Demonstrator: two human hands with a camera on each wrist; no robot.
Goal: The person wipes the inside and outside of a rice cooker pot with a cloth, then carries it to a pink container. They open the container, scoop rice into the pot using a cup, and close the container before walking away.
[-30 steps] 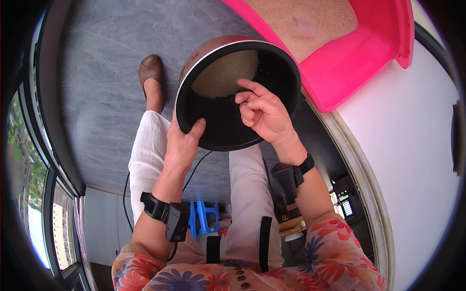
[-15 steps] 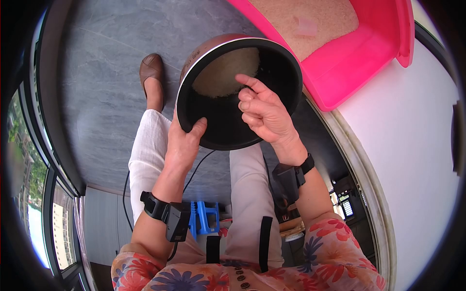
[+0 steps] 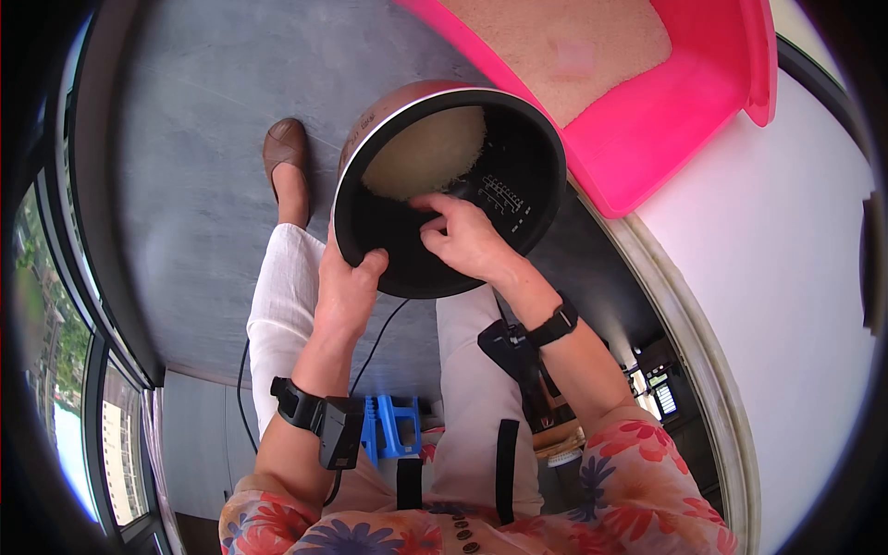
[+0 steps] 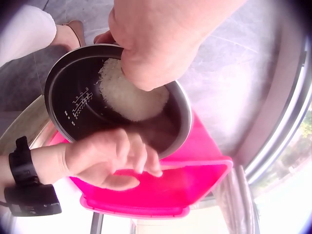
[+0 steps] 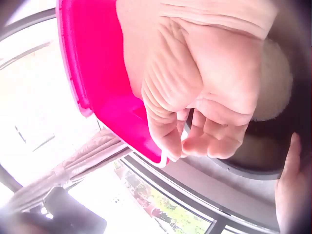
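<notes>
My left hand [image 3: 344,287] grips the near left rim of a rice cooker inner pot [image 3: 370,120], its thumb over the inside edge. The pot is tilted, black inside with white level marks [image 3: 504,194], and brownish outside. A mound of white rice [image 3: 425,153] lies against its far wall. Over the pot's mouth is my right hand [image 3: 467,242], index finger reaching toward the rice's lower edge. In the right wrist view, the right hand [image 5: 204,83] has loosely bent fingers, with nothing visible in them. The left wrist view shows the left hand [image 4: 156,39] covering part of the rice.
A bright pink bin [image 3: 629,162] with rice [image 3: 527,37] stands beyond the pot at right, a pale pink piece [image 3: 573,57] lying on the rice. Below sits a blue plastic stool [image 3: 398,425]. A black cable [image 3: 375,342] crosses the grey floor [image 3: 203,166].
My right hand has shifted left and lower over the pot, its wrist turned, uncovering the level marks. The left hand keeps its grip, and the pot sits slightly lower in view.
</notes>
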